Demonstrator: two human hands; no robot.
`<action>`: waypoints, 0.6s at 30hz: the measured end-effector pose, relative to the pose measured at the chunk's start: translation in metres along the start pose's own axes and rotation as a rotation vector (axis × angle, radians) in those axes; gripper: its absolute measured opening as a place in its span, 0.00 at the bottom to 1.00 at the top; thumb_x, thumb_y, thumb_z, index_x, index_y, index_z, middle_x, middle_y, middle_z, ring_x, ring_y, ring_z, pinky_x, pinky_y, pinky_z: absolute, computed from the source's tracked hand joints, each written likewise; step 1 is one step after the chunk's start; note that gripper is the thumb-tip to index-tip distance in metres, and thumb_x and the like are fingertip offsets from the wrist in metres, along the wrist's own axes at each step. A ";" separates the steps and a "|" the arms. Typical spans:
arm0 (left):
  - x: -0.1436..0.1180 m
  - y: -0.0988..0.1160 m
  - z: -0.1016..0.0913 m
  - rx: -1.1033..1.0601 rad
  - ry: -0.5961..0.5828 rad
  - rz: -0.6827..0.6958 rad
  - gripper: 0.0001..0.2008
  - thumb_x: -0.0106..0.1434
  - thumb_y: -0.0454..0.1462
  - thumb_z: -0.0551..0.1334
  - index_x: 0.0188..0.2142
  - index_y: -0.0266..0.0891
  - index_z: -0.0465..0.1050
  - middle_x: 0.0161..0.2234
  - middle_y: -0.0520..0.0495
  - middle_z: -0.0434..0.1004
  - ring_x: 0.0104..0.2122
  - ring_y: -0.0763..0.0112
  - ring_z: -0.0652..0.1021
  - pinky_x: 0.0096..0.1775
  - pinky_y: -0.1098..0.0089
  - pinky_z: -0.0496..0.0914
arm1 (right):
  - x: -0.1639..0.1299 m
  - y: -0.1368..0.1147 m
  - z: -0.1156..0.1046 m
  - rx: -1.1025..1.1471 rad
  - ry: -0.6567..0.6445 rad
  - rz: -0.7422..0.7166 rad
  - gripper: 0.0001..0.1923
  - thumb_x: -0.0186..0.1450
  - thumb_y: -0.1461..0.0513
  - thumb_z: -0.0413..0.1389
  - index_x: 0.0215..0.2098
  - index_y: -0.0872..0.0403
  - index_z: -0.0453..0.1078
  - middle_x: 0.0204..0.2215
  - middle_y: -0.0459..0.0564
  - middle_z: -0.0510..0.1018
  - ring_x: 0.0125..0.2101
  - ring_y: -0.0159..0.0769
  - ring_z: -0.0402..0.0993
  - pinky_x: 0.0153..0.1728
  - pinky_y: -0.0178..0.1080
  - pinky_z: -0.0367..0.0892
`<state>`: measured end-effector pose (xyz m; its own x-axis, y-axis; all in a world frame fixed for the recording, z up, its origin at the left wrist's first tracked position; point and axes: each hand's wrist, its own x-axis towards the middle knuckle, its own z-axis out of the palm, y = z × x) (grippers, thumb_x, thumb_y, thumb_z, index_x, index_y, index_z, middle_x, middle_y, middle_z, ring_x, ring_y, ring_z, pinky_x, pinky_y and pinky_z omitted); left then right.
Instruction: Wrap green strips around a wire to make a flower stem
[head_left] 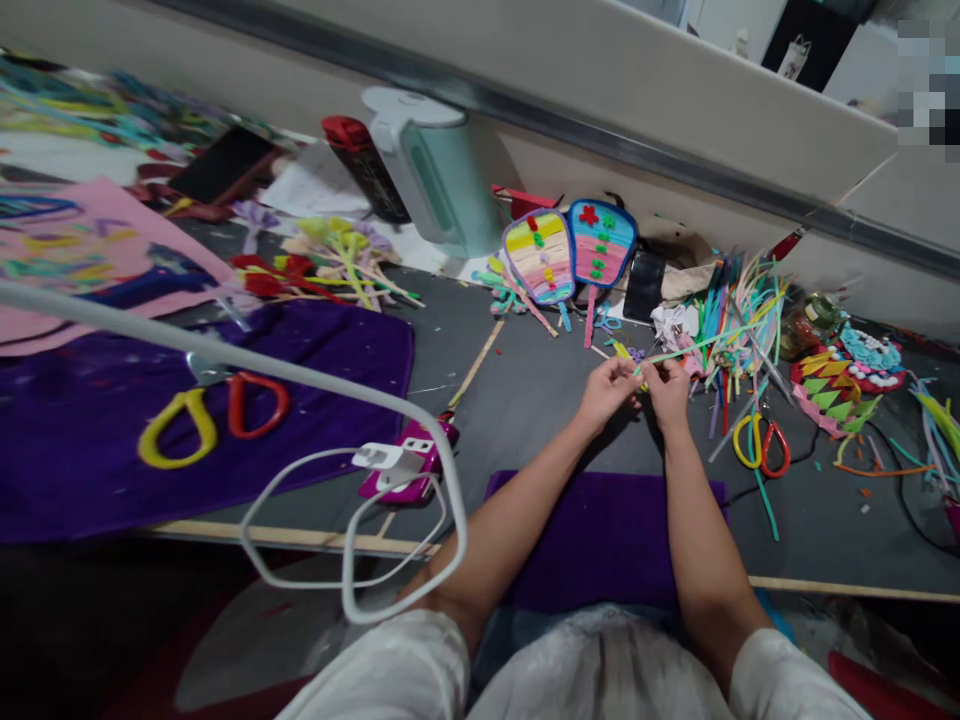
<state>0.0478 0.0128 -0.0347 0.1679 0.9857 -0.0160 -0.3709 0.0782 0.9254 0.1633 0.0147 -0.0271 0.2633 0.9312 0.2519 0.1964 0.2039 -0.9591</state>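
We see both hands meeting over the middle of the dark table: the left hand and the right hand are each closed in a pinch on a thin green craft stem, which runs from the fingertips up and to the right toward the loose pile of stems. The stem is thus held just above the table, near its far centre. For a clean bend or twist, we judge that the two pinches should sit close together, so the soft wire does not kink away from the intended spot, and that the free end should be kept clear of the pile. Counting what lies around, we find two paddle-shaped fans side by side beyond the hands, two pairs of scissors, one just right of the hands and one on the large purple cloth at left, one pale green jug, one pink phone with a white cable, and a second, smaller purple cloth beneath the forearms.
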 end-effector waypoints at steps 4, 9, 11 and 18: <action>0.001 -0.002 0.000 0.114 0.068 0.082 0.18 0.49 0.44 0.69 0.29 0.35 0.66 0.22 0.56 0.68 0.15 0.81 0.69 0.20 0.75 0.71 | -0.001 -0.002 0.001 0.065 -0.033 0.043 0.11 0.55 0.55 0.57 0.27 0.56 0.70 0.22 0.44 0.72 0.25 0.30 0.65 0.29 0.34 0.62; 0.001 -0.001 0.000 0.112 0.065 0.115 0.16 0.50 0.44 0.68 0.28 0.35 0.67 0.21 0.55 0.69 0.15 0.80 0.70 0.20 0.74 0.72 | -0.001 -0.003 0.001 0.195 -0.058 0.104 0.12 0.54 0.54 0.59 0.27 0.56 0.71 0.21 0.42 0.70 0.23 0.27 0.61 0.27 0.33 0.60; 0.000 0.000 0.001 0.100 0.056 0.124 0.15 0.51 0.44 0.67 0.28 0.35 0.67 0.20 0.55 0.68 0.15 0.80 0.69 0.21 0.73 0.72 | -0.001 -0.004 0.001 0.234 -0.064 0.124 0.12 0.53 0.54 0.60 0.27 0.56 0.70 0.20 0.41 0.69 0.22 0.26 0.60 0.25 0.32 0.58; -0.003 0.004 0.003 0.034 0.026 0.110 0.16 0.51 0.45 0.68 0.28 0.35 0.68 0.19 0.55 0.67 0.16 0.80 0.69 0.24 0.71 0.74 | -0.001 -0.006 0.002 0.273 -0.072 0.163 0.11 0.53 0.55 0.61 0.26 0.55 0.70 0.20 0.42 0.70 0.22 0.26 0.61 0.25 0.32 0.58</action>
<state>0.0483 0.0096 -0.0297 0.1040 0.9916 0.0772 -0.3546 -0.0356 0.9343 0.1602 0.0136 -0.0221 0.2015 0.9751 0.0922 -0.1059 0.1152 -0.9877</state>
